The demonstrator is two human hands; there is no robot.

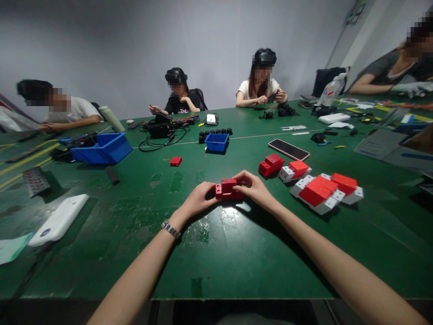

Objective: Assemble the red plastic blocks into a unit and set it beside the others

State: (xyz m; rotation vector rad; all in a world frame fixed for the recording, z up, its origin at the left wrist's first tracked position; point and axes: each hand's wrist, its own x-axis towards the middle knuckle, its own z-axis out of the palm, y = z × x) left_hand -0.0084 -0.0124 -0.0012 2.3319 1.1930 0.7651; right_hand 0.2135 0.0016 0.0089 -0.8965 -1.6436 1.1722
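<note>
A red surge protector [228,189], a blocky housing with round screw holes at its left end, is held just above the green table [189,271]. My left hand [199,197] grips its left end, with a metal watch band at the wrist. At the right end, the fingers and thumb of my right hand [254,187] close on the same housing. Beyond my right hand lie another all-red surge protector [271,165], a red and white one [295,170] and a red and white group [320,192]. A small red block [176,161] lies beyond my left hand.
A small blue bin [217,142] stands ahead, with several black parts behind it. A larger blue bin [104,149] is at left. A phone [289,149] lies behind the red units. The white device [61,219] trails a cable at left. Several people sit around the table.
</note>
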